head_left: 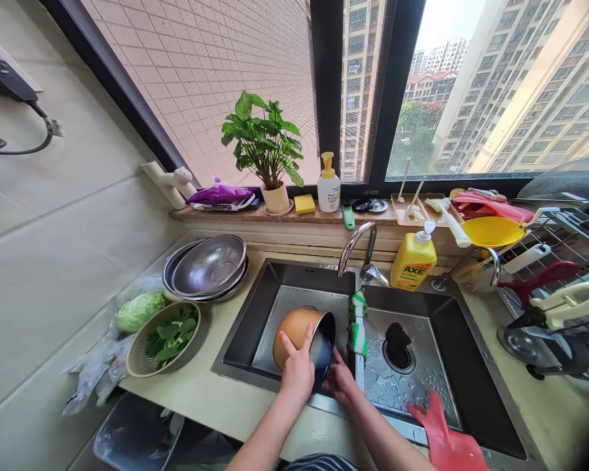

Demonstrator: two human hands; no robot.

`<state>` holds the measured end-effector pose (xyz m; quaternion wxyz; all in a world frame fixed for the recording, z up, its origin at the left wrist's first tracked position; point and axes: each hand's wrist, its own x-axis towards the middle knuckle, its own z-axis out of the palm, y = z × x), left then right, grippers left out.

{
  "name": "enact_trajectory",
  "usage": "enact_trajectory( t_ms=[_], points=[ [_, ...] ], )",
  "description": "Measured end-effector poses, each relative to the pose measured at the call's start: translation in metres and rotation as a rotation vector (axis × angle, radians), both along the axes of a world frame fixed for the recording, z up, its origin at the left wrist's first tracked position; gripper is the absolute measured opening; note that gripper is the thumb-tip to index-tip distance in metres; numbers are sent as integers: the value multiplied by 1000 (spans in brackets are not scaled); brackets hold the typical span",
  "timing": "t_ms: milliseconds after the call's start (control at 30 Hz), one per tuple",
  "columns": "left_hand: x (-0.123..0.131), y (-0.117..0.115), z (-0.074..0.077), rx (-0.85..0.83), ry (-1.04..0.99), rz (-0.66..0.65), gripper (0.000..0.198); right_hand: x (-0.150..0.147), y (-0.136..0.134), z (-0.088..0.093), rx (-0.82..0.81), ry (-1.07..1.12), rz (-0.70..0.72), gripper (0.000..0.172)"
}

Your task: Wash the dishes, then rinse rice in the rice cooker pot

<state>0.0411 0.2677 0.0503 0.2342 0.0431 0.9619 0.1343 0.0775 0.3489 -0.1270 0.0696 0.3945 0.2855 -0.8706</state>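
Observation:
An orange pot [294,330] with a dark inside lies tipped on its side in the left basin of the sink [235,340]. My left hand [297,369] grips its rim from outside, fingers wrapped over the edge. Reaching into the pot's opening is my right hand [341,383], fingers partly hidden by the rim, so what it holds I cannot make out. A green-and-white cloth [357,322] hangs over the divider between the basins, just right of the pot.
The faucet [358,248] arches over the sink. A yellow AXE soap bottle [413,261], steel colanders [209,265], a basket of greens [164,337], a cabbage [140,311], a red glove [446,441] and a dish rack [554,275] surround it. A potted plant [265,154] stands on the sill.

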Motion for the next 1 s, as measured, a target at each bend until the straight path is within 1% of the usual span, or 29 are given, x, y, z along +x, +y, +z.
enact_trajectory(
  t_ms=[333, 600, 833, 1000],
  points=[
    [2, -1, -5, 19, 2, -2, 80, -1, 1, 2, 12, -7, 3, 101],
    [2, 1, -3, 0, 3, -8, 81, 0, 0, -1, 18, 11, 13, 101],
    [3, 2, -7, -11, 27, -26, 81, 0, 0, -1, 33, -11, 9, 103],
    [4, 3, -6, -23, 13, -18, 81, -1, 0, 0, 9, -34, -10, 103]
  ],
)
